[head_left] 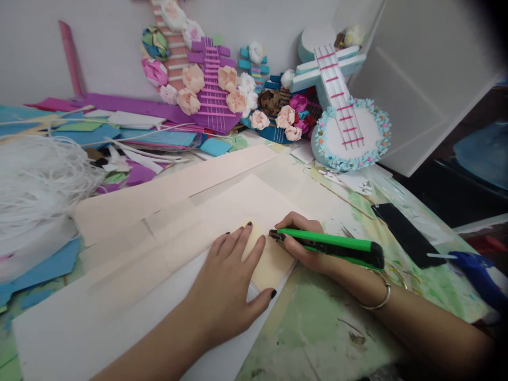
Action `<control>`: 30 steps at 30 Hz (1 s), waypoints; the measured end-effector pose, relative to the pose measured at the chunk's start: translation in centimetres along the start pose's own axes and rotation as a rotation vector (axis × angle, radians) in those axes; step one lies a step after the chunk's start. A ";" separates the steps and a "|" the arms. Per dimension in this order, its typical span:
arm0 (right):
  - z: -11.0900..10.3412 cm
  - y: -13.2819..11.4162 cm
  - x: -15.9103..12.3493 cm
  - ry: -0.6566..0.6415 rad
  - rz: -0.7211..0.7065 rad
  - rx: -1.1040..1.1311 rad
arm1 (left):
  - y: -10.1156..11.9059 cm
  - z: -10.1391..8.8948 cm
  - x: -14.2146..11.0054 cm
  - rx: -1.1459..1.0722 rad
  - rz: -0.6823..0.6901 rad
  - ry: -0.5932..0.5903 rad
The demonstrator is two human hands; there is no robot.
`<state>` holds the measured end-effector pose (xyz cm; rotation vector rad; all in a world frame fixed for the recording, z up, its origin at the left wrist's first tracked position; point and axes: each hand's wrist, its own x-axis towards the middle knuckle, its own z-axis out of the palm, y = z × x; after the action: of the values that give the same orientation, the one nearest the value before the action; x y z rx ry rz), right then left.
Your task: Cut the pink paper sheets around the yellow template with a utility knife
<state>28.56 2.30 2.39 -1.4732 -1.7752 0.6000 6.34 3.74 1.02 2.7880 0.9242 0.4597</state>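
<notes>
My left hand (pixel 226 286) lies flat with its fingers spread, pressing on a pale yellow piece of paper or card (pixel 273 270). In my right hand (pixel 304 238) is a green and black utility knife (pixel 333 244), gripped near its front end. The knife's tip points left at the yellow piece, close to my left index finger. Whether the blade touches the piece, I cannot tell. Under both hands are cream sheets (pixel 246 198), and a white sheet (pixel 71 338) extends toward the lower left.
Paper-covered guitar shapes (pixel 349 127) with paper flowers lean at the back wall. White string (pixel 39 180) is heaped at left near coloured paper scraps (pixel 138 137). On the right lie a black strip (pixel 410 235) and a blue glue gun (pixel 476 278).
</notes>
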 end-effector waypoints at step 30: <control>-0.3 0.7 0.3 -0.002 -0.002 0.093 | -0.1 -0.4 0.1 0.017 0.022 -0.037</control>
<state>29.22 2.72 2.09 -1.4077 -1.7266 0.6749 6.17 3.89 1.42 2.8147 0.8951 0.4036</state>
